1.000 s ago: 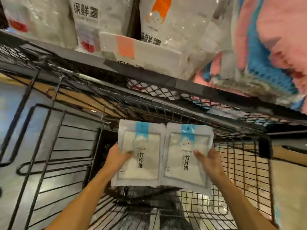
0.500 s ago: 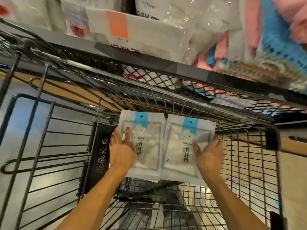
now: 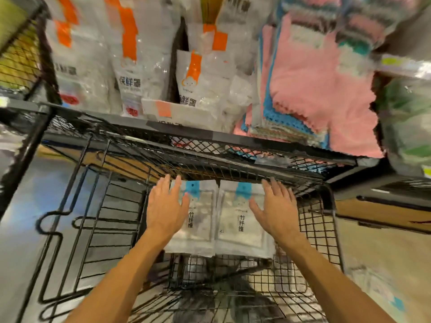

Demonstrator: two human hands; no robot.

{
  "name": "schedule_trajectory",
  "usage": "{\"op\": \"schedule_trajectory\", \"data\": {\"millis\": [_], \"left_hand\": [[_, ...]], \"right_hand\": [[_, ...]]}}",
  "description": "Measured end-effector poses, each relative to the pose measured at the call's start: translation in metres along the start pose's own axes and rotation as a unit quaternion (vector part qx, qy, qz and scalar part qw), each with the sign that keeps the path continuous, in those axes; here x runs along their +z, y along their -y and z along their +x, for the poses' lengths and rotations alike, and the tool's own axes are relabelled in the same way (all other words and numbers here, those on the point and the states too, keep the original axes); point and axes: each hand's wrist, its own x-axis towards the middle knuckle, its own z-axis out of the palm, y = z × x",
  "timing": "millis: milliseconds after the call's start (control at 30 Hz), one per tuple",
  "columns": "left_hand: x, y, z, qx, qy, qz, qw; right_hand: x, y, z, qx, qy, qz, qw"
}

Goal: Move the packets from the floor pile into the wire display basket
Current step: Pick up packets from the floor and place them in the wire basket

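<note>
A: Where are the packets?

B: Two of them stand side by side against the far wall of the wire display basket [image 3: 324, 231], tops tucked just under the shelf edge [image 3: 210, 134] at twelve o'clock. The left packet [image 3: 200, 220] touches the right packet [image 3: 242, 227] along its three o'clock edge

A: And the hands?

B: Both flat, fingers straight and spread. The left hand [image 3: 164, 208] presses on the left packet's nine o'clock side; the right hand [image 3: 276, 206] lies on the right packet's three o'clock side. Neither curls round anything

A: So how far along?

B: I'd judge these two are placed, with only a last pat against the wire left for them. The floor pile isn't in view, so how many remain I cannot tell. Much of the basket's floor, toward six o'clock, shows bare wire

A: What sits beyond?

B: On the shelf at twelve o'clock, clear bags with orange labels [image 3: 193, 78]; at two o'clock, a stack of pink cloths [image 3: 314, 89]
</note>
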Motion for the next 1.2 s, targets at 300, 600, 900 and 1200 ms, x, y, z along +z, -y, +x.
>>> {"op": "schedule_trajectory", "data": {"millis": [300, 600, 900, 1200], "left_hand": [[-0.115, -0.053, -0.033, 0.074, -0.101, 0.032, 0.992], [-0.184, -0.108, -0.077, 0.182, -0.111, -0.004, 0.977], [-0.186, -0.182, -0.151, 0.404, -0.064, -0.024, 0.912], [-0.148, -0.279, -0.246, 0.545, -0.030, -0.005, 0.838]], "right_hand": [[-0.118, -0.020, -0.037, -0.050, -0.090, -0.007, 0.995], [-0.177, -0.045, -0.132, 0.020, -0.164, 0.064, 0.984], [-0.169, -0.102, -0.302, 0.227, -0.248, 0.113, 0.935], [-0.126, -0.179, -0.463, 0.395, -0.267, 0.117, 0.871]]}}
